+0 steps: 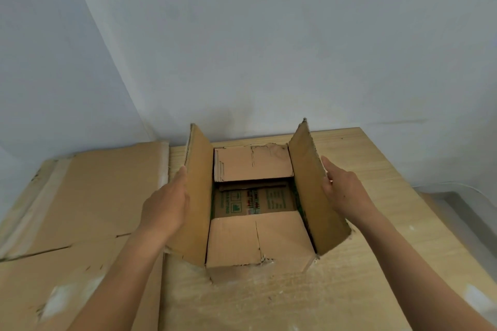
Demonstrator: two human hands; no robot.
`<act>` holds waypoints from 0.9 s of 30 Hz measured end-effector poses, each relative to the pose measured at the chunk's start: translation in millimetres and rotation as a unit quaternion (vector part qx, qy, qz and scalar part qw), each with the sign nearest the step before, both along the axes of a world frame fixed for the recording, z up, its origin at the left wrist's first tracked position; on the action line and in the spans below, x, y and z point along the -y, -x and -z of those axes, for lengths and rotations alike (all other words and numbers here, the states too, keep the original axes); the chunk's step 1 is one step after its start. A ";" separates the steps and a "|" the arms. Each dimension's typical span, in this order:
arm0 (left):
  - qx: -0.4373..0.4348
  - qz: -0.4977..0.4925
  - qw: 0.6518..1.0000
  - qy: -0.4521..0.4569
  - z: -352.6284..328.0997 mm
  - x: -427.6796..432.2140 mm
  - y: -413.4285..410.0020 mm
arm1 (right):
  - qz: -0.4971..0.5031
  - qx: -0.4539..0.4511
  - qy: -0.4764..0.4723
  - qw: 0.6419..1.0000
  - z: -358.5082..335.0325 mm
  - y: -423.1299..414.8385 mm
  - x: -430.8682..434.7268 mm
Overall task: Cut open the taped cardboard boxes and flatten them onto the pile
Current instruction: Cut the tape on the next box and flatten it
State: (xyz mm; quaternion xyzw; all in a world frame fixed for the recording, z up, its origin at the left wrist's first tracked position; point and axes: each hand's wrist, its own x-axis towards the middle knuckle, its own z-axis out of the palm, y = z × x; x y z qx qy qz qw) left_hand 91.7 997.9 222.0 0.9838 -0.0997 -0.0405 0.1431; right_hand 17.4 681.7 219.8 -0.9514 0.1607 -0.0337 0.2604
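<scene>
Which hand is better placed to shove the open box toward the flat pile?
Probably the right hand: flat against the right flap, opposite the pile, it can push leftward. The left hand sits between box and pile.

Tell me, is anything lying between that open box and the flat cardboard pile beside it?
Nothing visible. The box stands on the table right next to the pile on its left; only the left hand, resting on the left flap, is between them.

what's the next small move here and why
Probably tip the box onto its side to reach the bottom: the top is open, the left hand and right hand lie flat against the upright side flaps, yet the bottom looks closed.
</scene>
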 end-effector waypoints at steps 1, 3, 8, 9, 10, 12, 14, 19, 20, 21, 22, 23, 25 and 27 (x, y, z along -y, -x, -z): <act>-0.006 -0.004 0.999 -0.053 1.1 -2.3 -1.2 | 0.003 -0.014 0.020 1.000 0.7 -0.1 5.4; -0.013 0.002 0.987 -0.160 4.6 -4.0 -2.1 | 0.012 -0.034 0.034 0.999 1.7 2.0 12.9; -0.006 0.057 0.977 -0.206 33.3 6.7 1.6 | 0.054 -0.102 0.205 0.972 15.9 10.9 16.3; -0.006 0.070 0.977 -0.202 39.2 9.7 1.8 | 0.051 -0.116 0.229 0.965 21.3 9.6 17.2; -0.008 0.083 0.977 -0.199 45.1 12.3 1.2 | 0.040 -0.129 0.240 0.961 28.3 7.5 17.8; -0.031 0.104 0.978 -0.178 58.8 16.8 -1.5 | 0.006 -0.154 0.229 0.961 43.6 2.3 15.4; -0.076 0.111 0.981 -0.141 72.0 20.2 -4.2 | -0.011 -0.169 0.177 0.970 57.0 -2.6 8.3; -0.115 0.100 0.987 -0.049 93.8 19.7 -8.4 | 0.001 -0.188 0.074 0.979 81.3 -15.6 -8.4; -0.118 0.099 0.988 -0.027 95.6 19.0 -8.7 | -0.001 -0.184 0.058 0.981 85.4 -17.4 -9.6; -0.122 0.098 0.988 -0.010 96.6 18.3 -9.4 | -0.003 -0.180 0.041 0.983 88.5 -19.4 -10.6; -0.126 0.096 0.987 0.001 97.4 18.0 -10.7 | -0.004 -0.179 0.024 0.984 91.1 -21.3 -11.1; -0.127 0.095 0.987 0.005 97.9 18.4 -12.7 | 0.000 -0.178 0.012 0.984 93.1 -23.7 -11.3; -0.114 0.087 0.990 -0.008 98.1 21.1 -18.8 | 0.012 -0.167 0.015 0.986 94.6 -29.2 -10.6; -0.089 0.075 0.993 -0.028 96.2 26.1 -27.6 | 0.026 -0.148 0.045 0.988 92.9 -36.9 -9.2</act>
